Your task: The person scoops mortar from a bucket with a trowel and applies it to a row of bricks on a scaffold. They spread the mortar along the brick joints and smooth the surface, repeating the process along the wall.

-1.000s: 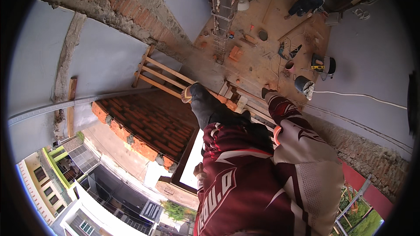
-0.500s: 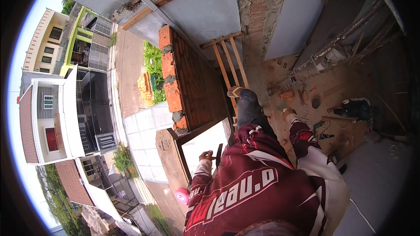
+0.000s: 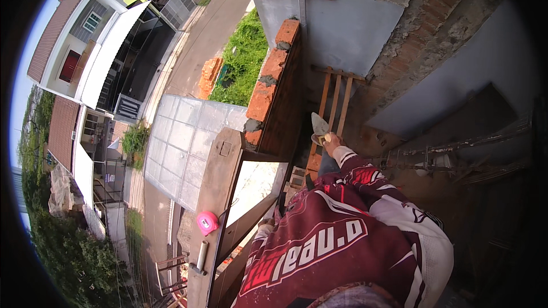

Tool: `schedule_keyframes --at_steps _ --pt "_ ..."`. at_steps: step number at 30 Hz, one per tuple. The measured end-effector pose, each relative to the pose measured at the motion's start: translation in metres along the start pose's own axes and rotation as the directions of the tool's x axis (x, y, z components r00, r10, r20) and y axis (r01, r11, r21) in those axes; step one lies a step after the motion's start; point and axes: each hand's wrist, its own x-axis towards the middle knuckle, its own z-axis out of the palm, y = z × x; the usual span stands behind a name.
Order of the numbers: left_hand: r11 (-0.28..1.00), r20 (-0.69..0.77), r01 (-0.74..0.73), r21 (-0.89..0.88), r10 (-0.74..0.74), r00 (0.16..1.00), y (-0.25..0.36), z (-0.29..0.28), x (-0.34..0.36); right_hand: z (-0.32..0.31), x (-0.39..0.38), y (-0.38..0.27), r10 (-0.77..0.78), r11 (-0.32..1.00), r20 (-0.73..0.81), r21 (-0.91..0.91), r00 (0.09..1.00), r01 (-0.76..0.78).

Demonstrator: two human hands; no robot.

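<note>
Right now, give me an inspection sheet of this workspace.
Surface: wooden window frame set at the end of an unfinished brick wall, high above a street.
Job's things: trowel held in the right hand.
Clutter: pink tape measure and a pale tube lying on the frame; wooden ladder below.
Hands: right hand grips the trowel; left hand at the frame, its grip unclear.
Cables: nothing seen.
Surroundings: houses, grass, translucent canopy roof.

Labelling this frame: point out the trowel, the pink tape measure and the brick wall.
trowel [image 3: 319, 124], head view, on the blade.
pink tape measure [image 3: 207, 222], head view, on its case.
brick wall [image 3: 268, 77], head view, on the top course.
</note>
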Motion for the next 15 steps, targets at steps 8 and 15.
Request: schedule_keyframes --at_steps 8,15 --pt "0.996 0.002 0.026 -0.085 -0.026 1.0 -0.014 0.003 0.002 0.012 -0.014 0.035 0.026 0.999 -0.222 -0.024 0.975 -0.032" --pt "0.998 0.061 -0.056 -0.034 0.058 0.996 0.026 -0.026 0.041 0.024 -0.022 0.153 0.306 0.944 -0.277 0.211 0.911 -0.253"
